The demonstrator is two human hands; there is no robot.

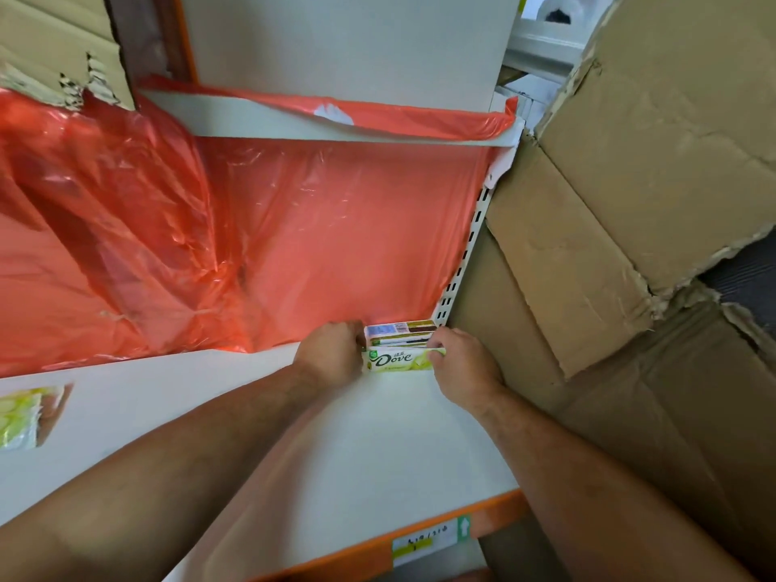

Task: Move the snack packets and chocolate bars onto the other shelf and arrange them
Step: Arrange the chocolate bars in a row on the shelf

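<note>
The left hand (331,350) is curled knuckles-up against the left end of the Dove bar (397,360); its fingertips are tucked out of sight, but they close on that end. The right hand (462,363) mirrors it, with bent fingers and thumb pinching the bar's right end. Both bare forearms reach in from the bottom of the view.

The Dove bar is a flat, glossy oblong in pale green and white with dark script lettering. It stands on its long edge in the back right corner of the lower shelf (378,455). Tight behind it stand two more chocolate bars (399,331), thin card packs whose top edges show printed panels in blue, white and brown. That makes three bars in one row.

The lower shelf is smooth, matt white board with an orange front lip carrying one paper price label (424,543), handwritten, beside a green arrow tag. At its far left edge lies one blurred yellow-green packet (17,417).

A thin, crinkled red plastic sheet (294,228) covers the back wall, hanging in shiny folds on the left. A second white shelf (336,128) sits above, with red film draped over it. One slotted white metal upright (466,254) runs down the right side. Beyond it are rough brown cardboard boxes (630,203) with torn, creased flaps
</note>
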